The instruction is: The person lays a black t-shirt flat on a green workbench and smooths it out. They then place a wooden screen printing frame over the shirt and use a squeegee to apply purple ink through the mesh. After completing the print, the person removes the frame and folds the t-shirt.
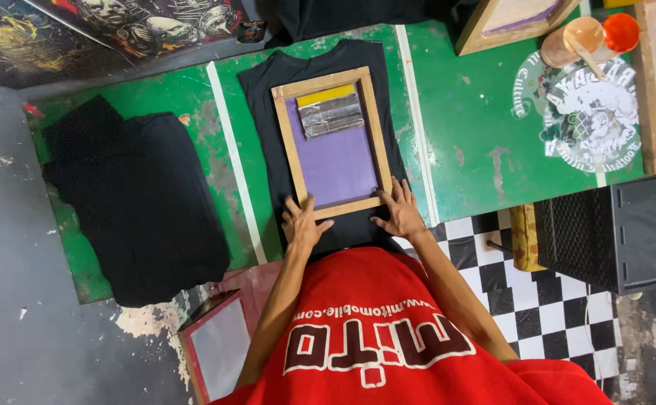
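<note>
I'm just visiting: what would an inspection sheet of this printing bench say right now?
Surface: green table, worn paint, white stripes.
Job's things: wooden screen frame with purple mesh lies on a black shirt; squeegee rests inside.
Clutter: folded black garments; jar with stick.
Hands: left hand and right hand flat at the frame's near edge, fingers spread.
Cables: nothing seen.
Surroundings: checkered floor; black box.
</note>
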